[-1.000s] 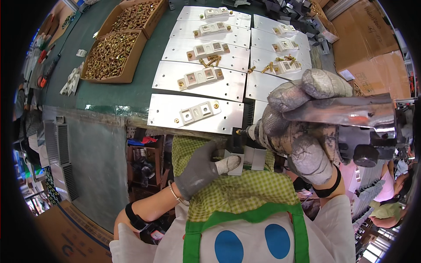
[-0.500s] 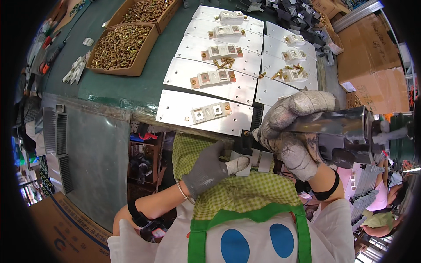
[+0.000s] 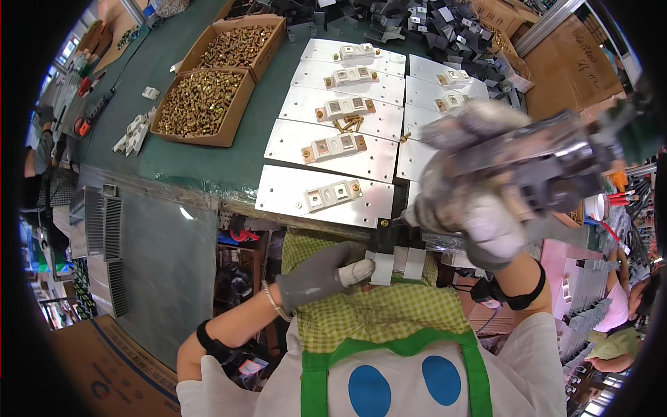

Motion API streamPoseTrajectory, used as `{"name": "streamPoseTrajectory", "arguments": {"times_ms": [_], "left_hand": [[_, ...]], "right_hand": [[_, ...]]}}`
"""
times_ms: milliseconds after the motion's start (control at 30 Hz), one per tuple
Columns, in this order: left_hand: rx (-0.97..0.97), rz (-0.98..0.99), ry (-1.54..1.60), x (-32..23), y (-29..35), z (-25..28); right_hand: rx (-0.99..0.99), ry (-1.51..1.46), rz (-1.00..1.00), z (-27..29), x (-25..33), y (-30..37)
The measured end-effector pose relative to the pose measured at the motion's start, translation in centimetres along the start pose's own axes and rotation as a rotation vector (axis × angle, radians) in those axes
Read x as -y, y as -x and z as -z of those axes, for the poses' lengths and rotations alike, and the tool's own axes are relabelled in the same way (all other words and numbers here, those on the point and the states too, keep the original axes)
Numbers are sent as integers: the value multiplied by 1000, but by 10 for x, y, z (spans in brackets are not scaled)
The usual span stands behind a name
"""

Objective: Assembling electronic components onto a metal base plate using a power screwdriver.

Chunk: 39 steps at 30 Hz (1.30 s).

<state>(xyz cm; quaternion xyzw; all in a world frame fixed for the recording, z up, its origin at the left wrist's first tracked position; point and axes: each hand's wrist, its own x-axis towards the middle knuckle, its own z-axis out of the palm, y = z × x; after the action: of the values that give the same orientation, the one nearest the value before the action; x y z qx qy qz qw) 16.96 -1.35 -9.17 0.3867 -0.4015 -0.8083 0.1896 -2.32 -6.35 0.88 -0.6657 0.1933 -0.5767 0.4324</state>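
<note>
My left hand (image 3: 326,275), in a grey glove with a pale wrapped thumb, grips the left side of a metal bracket (image 3: 381,268) at the table's front edge. Its fingertips are partly hidden behind the bracket. My right hand (image 3: 479,215), gloved and blurred by motion, is wrapped around a dark power screwdriver (image 3: 531,163). The driver points left, its tip close to a brass screw (image 3: 384,224) on a black part by the plate's corner. The nearest silver plate (image 3: 278,191) carries a white two-socket block (image 3: 333,196) with a screw at its right end.
More silver plates (image 3: 285,142) with white blocks lie behind in two columns, loose brass screws among them. Cardboard boxes of screws (image 3: 233,132) stand back left. Black brackets (image 3: 445,31) are heaped at the back. A large carton (image 3: 566,66) stands at right; another person (image 3: 611,313) is beyond.
The driver and my right hand have shifted slightly right and blurred, uncovering the brass screw by the plate's corner. My left hand stays at the bracket. The whole view has shifted slightly.
</note>
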Motion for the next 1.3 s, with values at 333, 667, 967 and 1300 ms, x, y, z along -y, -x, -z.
{"name": "streamPoseTrajectory", "arguments": {"times_ms": [333,667,967,1300], "left_hand": [[-278,-718,-1307,-121,-83,5],[-125,-499,-1431,-129,-133,-11],[387,-114,490,-122,-88,-12],[277,-58,536,-127,-71,-26]], "right_hand": [[-346,-301,-53,72,39,16],[14,-300,71,93,55,-15],[190,-364,186,85,47,-47],[194,-322,130,62,51,-61]]}}
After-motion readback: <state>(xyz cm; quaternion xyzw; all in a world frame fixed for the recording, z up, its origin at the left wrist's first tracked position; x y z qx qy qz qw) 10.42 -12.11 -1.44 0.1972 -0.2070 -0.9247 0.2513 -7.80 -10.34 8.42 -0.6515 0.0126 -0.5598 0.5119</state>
